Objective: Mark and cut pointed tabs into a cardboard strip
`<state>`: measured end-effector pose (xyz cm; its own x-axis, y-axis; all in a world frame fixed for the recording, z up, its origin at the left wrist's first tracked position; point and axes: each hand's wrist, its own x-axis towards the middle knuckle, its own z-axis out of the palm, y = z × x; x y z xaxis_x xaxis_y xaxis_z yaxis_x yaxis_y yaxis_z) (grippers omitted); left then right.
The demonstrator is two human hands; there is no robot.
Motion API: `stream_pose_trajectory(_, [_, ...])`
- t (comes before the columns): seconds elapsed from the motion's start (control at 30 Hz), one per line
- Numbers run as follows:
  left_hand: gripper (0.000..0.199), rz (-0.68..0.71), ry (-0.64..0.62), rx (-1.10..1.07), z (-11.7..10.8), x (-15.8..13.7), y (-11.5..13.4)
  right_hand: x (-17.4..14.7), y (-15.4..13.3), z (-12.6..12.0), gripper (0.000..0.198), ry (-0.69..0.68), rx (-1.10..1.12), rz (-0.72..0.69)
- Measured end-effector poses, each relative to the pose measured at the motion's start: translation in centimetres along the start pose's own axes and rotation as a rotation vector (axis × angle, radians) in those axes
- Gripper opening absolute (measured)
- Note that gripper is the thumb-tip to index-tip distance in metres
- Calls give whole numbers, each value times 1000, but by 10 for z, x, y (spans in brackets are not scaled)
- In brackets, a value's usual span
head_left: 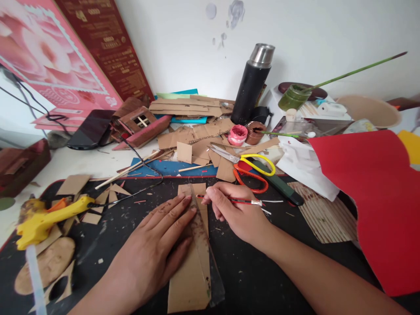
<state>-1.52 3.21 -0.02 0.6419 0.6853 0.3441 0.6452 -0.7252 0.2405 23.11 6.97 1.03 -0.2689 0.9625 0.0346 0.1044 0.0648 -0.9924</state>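
Observation:
My left hand [164, 236] lies flat, fingers stretched out, pressing a clear ruler [204, 245] onto a strip of cardboard [187, 288]. The ruler runs slantwise along the strip, and its near end sticks out past the strip's right edge. In my right hand [234, 210] is a red and black pencil [241, 201] with a white end. Its tip rests by the ruler's right edge, over the upper part of the cardboard. Scissors [251, 168] with yellow and orange handles lie just beyond my right hand, next to a dark green utility knife [282, 186].
A yellow glue gun [46, 218] and cardboard scraps lie at left on the black mat [131, 232]. Behind stand a small brown model house [138, 122], a black thermos [252, 87] and paint jars [237, 134]. A red sheet [374, 197] and corrugated cardboard [328, 214] are at right.

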Motion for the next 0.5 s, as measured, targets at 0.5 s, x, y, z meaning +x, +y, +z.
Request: stream_pose_trajectory(0.5, [48, 16, -22, 54, 0, 0, -1, 0, 0, 0, 46, -7, -2, 6])
